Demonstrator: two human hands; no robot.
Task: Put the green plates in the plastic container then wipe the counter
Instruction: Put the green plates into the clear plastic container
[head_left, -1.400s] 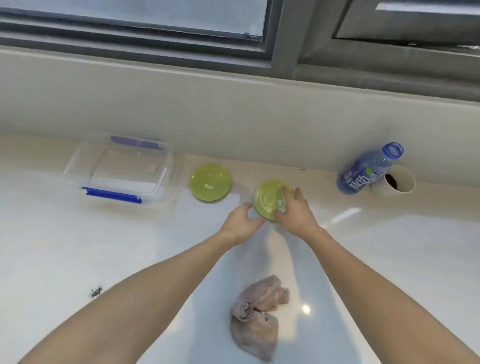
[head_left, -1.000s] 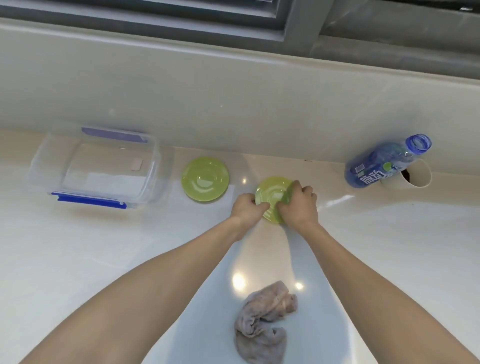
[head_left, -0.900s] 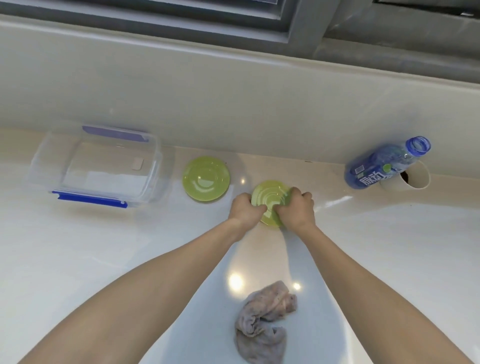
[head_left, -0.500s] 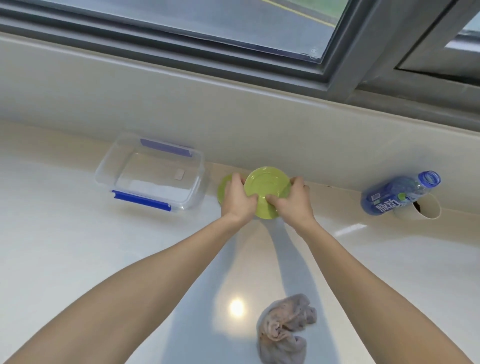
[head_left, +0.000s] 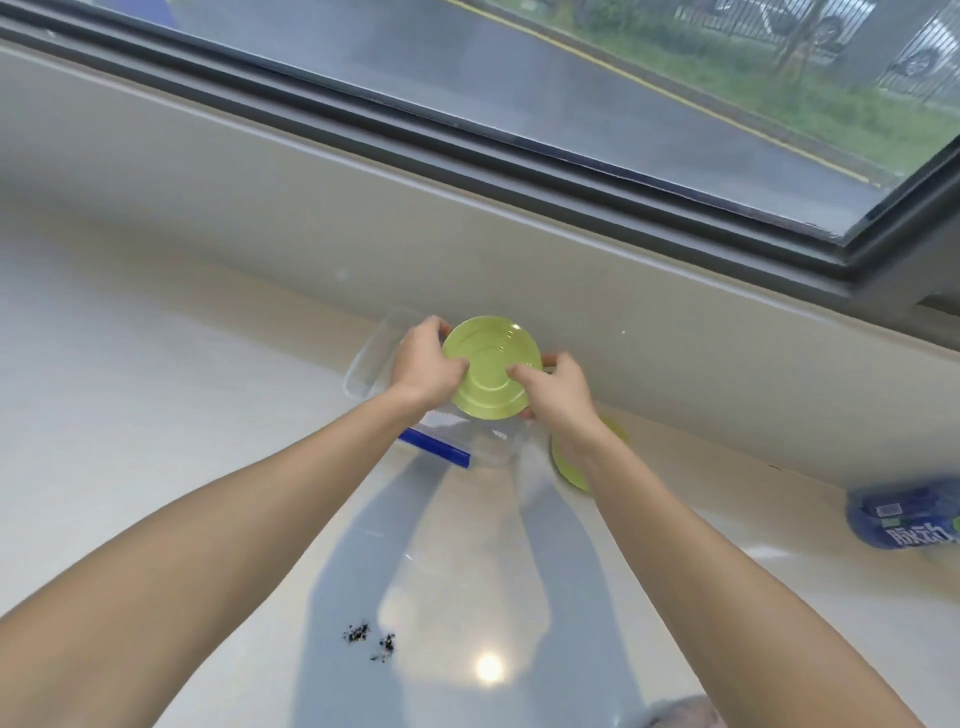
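Head view: two bare arms reach out over a white table (head_left: 156, 415) by a window.
Plate in hand: a green plate (head_left: 491, 366) is held up in the air, tipped a bit toward the person.
Left hand: the left hand (head_left: 426, 364) has its grip pinching the plate's left edge, thumb on top.
Right hand: the right hand (head_left: 558, 395) has its grip pinching the right edge the same way.
Box: the clear plastic box (head_left: 374, 358) with a blue clip (head_left: 434, 448) sits right under and just behind the plate.
What matters next: the box lies straight below the plate, so I think the plate only has to go down flat. Both hands are about as near.
Other plate: a second green plate (head_left: 571, 467) lies on the table, partly hidden under the right arm.
Mess: dark crumbs (head_left: 369, 636) wait near the person.
Also there: a blue bottle (head_left: 904, 517) at the far right.
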